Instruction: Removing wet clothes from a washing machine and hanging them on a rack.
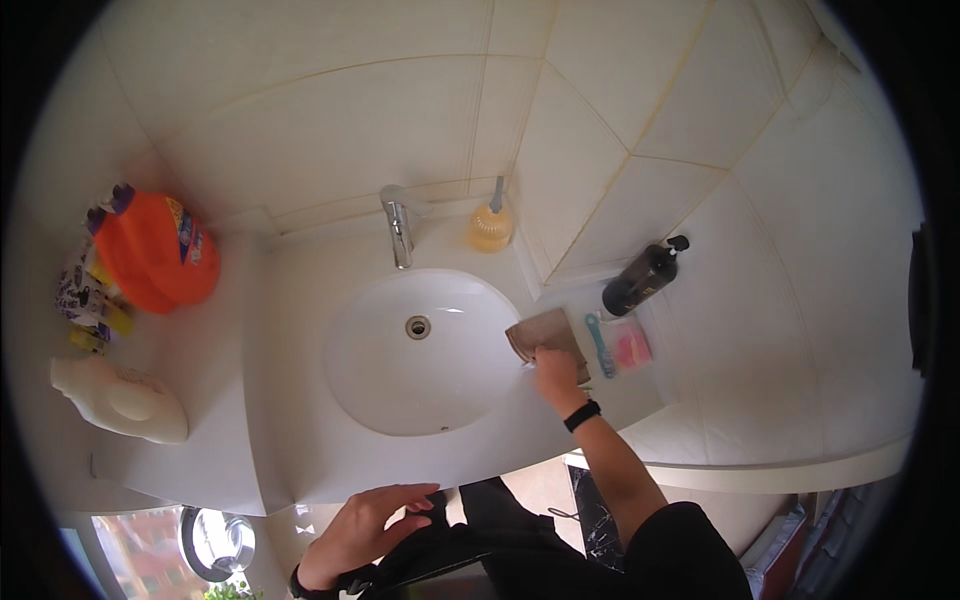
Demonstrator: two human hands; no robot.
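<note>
My right hand point(556, 379) grips the near edge of a folded brown cloth point(551, 330). The cloth lies on the counter to the right of the sink basin point(360, 360), and its left corner reaches the basin's rim. My fingertips are partly hidden from the camera. Held low before my body, my left hand point(375, 517) has its fingers apart and nothing in it. It hovers near the counter's front edge. Just right of the cloth lie a teal-handled brush point(600, 345) and a pink item in clear wrapping point(631, 345).
Behind the basin stands a chrome faucet point(397, 229), with an amber soap bottle point(491, 227) beside it. A black pump bottle point(641, 279) is at the right wall. Orange detergent jugs point(161, 255) and a white jug point(124, 401) occupy the left ledge. A front-loading washer door point(221, 541) shows below.
</note>
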